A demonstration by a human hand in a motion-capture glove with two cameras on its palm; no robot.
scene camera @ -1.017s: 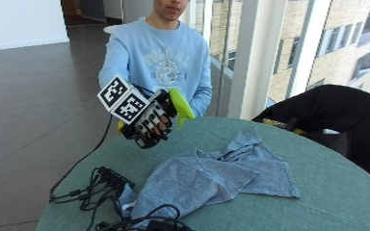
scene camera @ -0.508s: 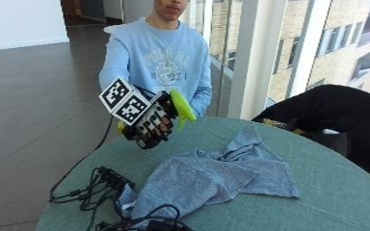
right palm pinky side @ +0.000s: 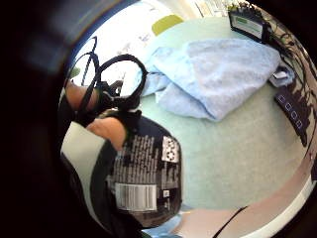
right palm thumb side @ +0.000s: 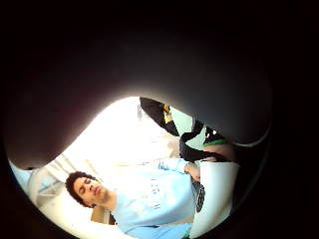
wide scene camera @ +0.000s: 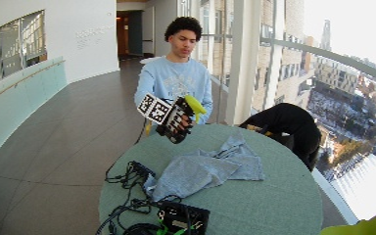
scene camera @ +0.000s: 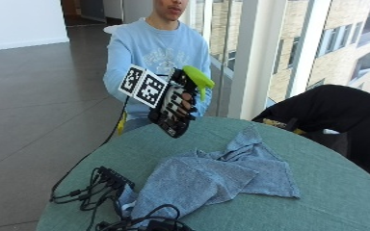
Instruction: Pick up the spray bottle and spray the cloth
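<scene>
- Gloved right hand [scene camera: 172, 108] is held raised above the worktop [scene camera: 339, 192], fingers curled round the spray bottle [scene camera: 194, 82], so the bottle is carried clear of the surface.
- Its yellow-green spray head is seen above the hand, pointing out toward 3 o'clock in the outside view; the aim at the cloth cannot be told for certain.
- A crumpled blue cloth [scene camera: 217, 175] is spread on the worktop, down toward 5 o'clock from the hand and apart from it, apparently left open to receive the spray.
- Spraying is judged not yet done; the head would need tilting down at the cloth.
- Black cables [scene camera: 95, 185] are seen beside the cloth, at risk of catching spray.
</scene>
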